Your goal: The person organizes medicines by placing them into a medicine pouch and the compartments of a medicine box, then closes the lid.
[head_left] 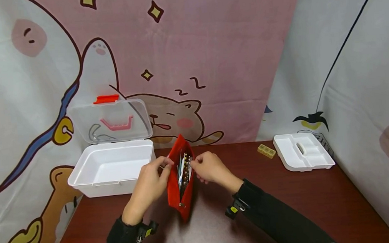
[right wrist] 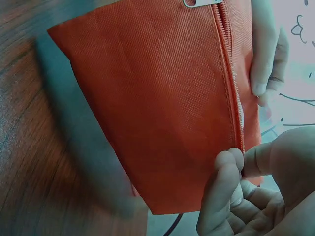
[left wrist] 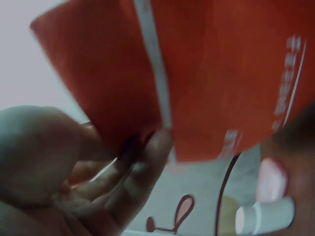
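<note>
Red in both grips: pinching opposite rims of a zippered fabric pouch [right wrist: 157, 108] with left hand [head_left: 152, 182] and right hand [head_left: 213, 168], holding it gaping, full of dotted strips [head_left: 185, 171], over the dark-brown tabletop [head_left: 204, 236].

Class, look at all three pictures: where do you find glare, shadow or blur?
Head view: fairly sharp, with a pale sheen on the table and soft shadows; left wrist view: dim, the left hand and the red pouch soft, its lettering smeared; right wrist view: the pouch's weave crisp, a blurred dark band beside it, its nature unclear.
</note>
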